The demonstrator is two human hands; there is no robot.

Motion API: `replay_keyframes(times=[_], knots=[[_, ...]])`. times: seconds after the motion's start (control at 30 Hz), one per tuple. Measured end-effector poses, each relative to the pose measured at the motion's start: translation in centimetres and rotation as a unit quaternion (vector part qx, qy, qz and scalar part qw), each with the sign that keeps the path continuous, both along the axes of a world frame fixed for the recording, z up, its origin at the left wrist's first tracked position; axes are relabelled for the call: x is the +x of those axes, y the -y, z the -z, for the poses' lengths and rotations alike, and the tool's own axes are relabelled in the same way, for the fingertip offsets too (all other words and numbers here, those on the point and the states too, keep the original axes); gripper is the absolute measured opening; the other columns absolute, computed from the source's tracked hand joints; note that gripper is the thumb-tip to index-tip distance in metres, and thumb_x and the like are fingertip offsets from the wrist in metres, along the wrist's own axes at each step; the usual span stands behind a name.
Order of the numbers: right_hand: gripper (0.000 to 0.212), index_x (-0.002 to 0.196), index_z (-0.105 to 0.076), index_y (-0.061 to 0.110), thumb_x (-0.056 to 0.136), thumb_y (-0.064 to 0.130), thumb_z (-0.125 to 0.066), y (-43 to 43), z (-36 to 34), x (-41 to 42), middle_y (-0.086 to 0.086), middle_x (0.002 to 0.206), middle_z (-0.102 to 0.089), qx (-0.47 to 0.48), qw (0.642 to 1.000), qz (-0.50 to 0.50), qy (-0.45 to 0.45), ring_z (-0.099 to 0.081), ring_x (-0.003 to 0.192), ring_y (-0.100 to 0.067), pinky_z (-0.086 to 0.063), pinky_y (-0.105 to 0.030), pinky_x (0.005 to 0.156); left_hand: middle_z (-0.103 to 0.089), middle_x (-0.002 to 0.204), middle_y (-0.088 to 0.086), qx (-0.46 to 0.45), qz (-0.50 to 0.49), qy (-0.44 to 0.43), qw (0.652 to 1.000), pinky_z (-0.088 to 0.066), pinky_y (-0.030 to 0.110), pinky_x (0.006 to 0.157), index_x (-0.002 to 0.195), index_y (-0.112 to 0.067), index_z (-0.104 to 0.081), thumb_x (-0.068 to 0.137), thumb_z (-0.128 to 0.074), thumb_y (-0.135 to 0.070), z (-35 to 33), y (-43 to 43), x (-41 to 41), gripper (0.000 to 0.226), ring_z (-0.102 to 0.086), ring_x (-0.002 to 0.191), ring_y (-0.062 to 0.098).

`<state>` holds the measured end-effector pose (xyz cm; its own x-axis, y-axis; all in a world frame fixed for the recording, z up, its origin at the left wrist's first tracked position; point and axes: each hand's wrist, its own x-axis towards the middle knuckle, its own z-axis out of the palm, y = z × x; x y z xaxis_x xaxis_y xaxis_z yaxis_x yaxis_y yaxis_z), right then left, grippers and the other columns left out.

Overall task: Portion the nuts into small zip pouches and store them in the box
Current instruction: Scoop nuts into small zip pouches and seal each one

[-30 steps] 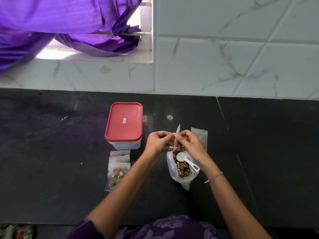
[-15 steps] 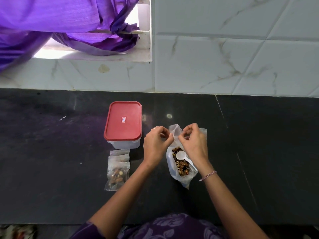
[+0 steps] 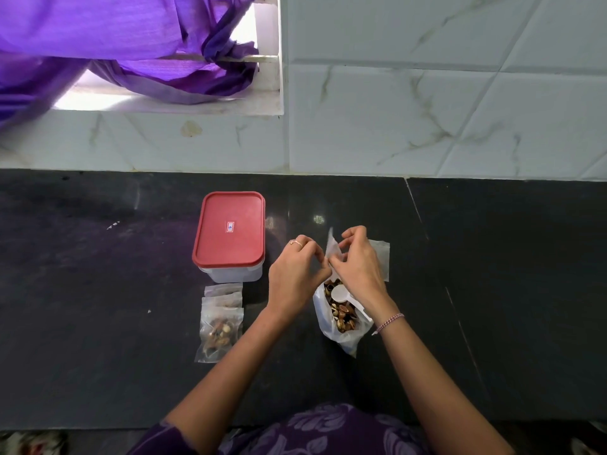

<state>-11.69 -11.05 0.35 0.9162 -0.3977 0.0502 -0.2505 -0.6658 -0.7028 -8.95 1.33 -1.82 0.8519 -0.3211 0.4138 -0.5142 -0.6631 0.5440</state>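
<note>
Head view: looks down on a black stone counter [image 3: 98, 307] backed by white marbled wall tiles [image 3: 427, 126].
Far left: a purple cloth curtain [image 3: 115, 44] is bunched over a white window ledge [image 3: 197, 106].
Box: a clear plastic box with a red lid [image 3: 230, 229] stands left of centre with the lid on, its long axis running from the person toward the wall.
Label: a small white, red and blue sticker [image 3: 230, 227] sits mid-lid; its writing is too small to read.
Filled pouches: a row of small clear filled pouches [image 3: 221, 323] lies flat and overlapping just in front of the box, in line with it, with nuts showing in the nearest one.
Left hand [image 3: 295, 274]: its fingers are curled, pinching the left edge of the held pouch, with a ring on one finger.
Held pouch: a small clear empty zip pouch [image 3: 333, 247] is raised between the two hands above the bag, one corner pointing up and toward the wall.
Right hand [image 3: 359, 267]: its fingertips are closed on the same pouch from the right, with a beaded bracelet [image 3: 389, 323] on the wrist.
Nut bag: a clear plastic bag of mixed nuts [image 3: 341, 323] lies under the hands with its mouth open toward the wall.
Spoon: a white plastic measuring spoon [image 3: 340, 295] rests on the nuts, handle pointing right and toward the person.
Spare pouch: another flat empty clear pouch [image 3: 381, 257] lies behind the right hand.
</note>
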Motion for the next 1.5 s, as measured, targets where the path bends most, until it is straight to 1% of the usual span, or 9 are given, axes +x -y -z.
replay_keyframes(times=[0.3, 0.4, 0.53, 0.67, 0.77, 0.9, 1.17, 1.37, 1.5], knots=[[0.043, 0.117, -0.04, 0.011, 0.084, 0.01, -0.068, 0.7, -0.9, -0.3, 0.001, 0.094, -0.055, -0.019, 0.997, -0.003, -0.079, -0.06, 0.087, -0.015, -0.05, -0.027, 0.068, -0.055, 0.095, -0.008, -0.102, 0.067, -0.043, 0.992, -0.053, 0.035, 0.067, 0.086, -0.018, -0.061, 0.086, -0.057, -0.036, 1.1, -0.8, 0.3, 0.018, -0.052, 0.089, 0.008], [0.045, 0.119, -0.039, 0.012, 0.084, 0.009, -0.067, 0.4, -1.6, -0.2, -0.002, 0.104, -0.053, -0.021, 0.991, -0.023, -0.127, -0.058, 0.095, -0.018, -0.042, -0.024, 0.068, -0.056, 0.106, -0.007, -0.206, 0.106, -0.12, 0.965, -0.051, 0.04, 0.086, 0.102, -0.02, -0.06, 0.092, -0.047, -0.037, 1.8, -0.9, 0.9, 0.024, -0.054, 0.105, 0.013], [0.047, 0.121, -0.039, 0.012, 0.083, 0.008, -0.067, -0.1, -2.1, -0.1, -0.007, 0.113, -0.057, -0.042, 0.987, -0.045, -0.15, -0.059, 0.102, -0.021, -0.04, -0.024, 0.07, -0.051, 0.121, -0.013, -0.178, 0.123, -0.217, 0.952, -0.041, 0.034, 0.103, 0.118, -0.027, -0.061, 0.095, -0.042, -0.044, 3.1, -0.8, 2.1, 0.035, -0.044, 0.122, 0.004], [0.048, 0.122, -0.04, 0.012, 0.083, 0.008, -0.068, -0.3, -2.3, -0.1, -0.006, 0.113, -0.058, -0.044, 0.987, -0.059, -0.142, -0.059, 0.104, -0.021, -0.041, -0.023, 0.072, -0.058, 0.111, 0.002, -0.224, 0.132, -0.307, 0.916, -0.047, 0.034, 0.097, 0.104, -0.016, -0.067, 0.098, -0.052, -0.021, 3.5, -0.6, 2.4, 0.017, -0.055, 0.111, 0.016], [0.04, 0.113, -0.043, 0.014, 0.083, 0.012, -0.07, -0.2, -2.6, -0.5, 0.001, 0.088, -0.059, -0.02, 0.996, -0.038, -0.074, -0.061, 0.081, -0.012, -0.044, -0.018, 0.063, -0.06, 0.102, 0.019, -0.256, 0.126, -0.336, 0.898, -0.05, 0.032, 0.086, 0.1, -0.002, -0.065, 0.097, -0.053, -0.013, 3.4, -0.8, 2.5, 0.016, -0.059, 0.095, 0.02], [0.037, 0.094, -0.04, 0.02, 0.08, 0.014, -0.074, -0.3, -2.8, -1.1, 0.003, 0.074, -0.053, -0.025, 0.999, -0.024, 0.021, -0.054, 0.066, -0.008, -0.047, -0.018, 0.058, -0.064, 0.098, 0.01, -0.29, 0.133, -0.352, 0.88, -0.049, 0.03, 0.085, 0.106, 0.0, -0.062, 0.097, -0.051, -0.017, 2.7, -0.8, 1.9, 0.022, -0.061, 0.091, 0.015], [0.007, 0.091, -0.064, 0.018, 0.087, 0.014, -0.066, 0.0, -2.5, -1.1, 0.004, 0.092, -0.054, -0.08, 0.995, -0.06, 0.019, -0.056, 0.076, -0.006, -0.055, -0.025, 0.072, -0.032, 0.15, -0.008, -0.159, 0.25, -0.333, 0.895, -0.028, 0.013, 0.111, 0.152, -0.026, -0.016, 0.071, -0.075, -0.047, 2.3, -1.7, 0.6, 0.103, -0.029, 0.139, -0.001], [0.025, 0.106, -0.068, 0.011, 0.097, 0.026, -0.051, 0.0, -2.7, -1.8, 0.008, 0.096, -0.051, -0.047, 0.99, -0.125, -0.034, -0.052, 0.079, -0.002, -0.039, -0.011, 0.067, -0.047, 0.137, -0.005, -0.145, 0.23, -0.287, 0.919, -0.042, 0.044, 0.107, 0.144, -0.018, -0.031, 0.072, -0.073, -0.045, 3.2, -1.2, 0.7, 0.087, -0.046, 0.127, 0.013], [0.032, 0.113, -0.066, 0.017, 0.085, 0.031, -0.068, 1.3, -2.7, -2.9, 0.014, 0.11, -0.05, 0.058, 0.969, -0.229, -0.067, -0.057, 0.098, -0.002, -0.049, -0.014, 0.083, -0.055, 0.12, 0.0, -0.183, 0.24, -0.289, 0.909, -0.049, 0.049, 0.096, 0.132, -0.018, -0.038, 0.072, -0.074, -0.045, 3.0, -1.6, 0.8, 0.075, -0.057, 0.112, 0.022]])
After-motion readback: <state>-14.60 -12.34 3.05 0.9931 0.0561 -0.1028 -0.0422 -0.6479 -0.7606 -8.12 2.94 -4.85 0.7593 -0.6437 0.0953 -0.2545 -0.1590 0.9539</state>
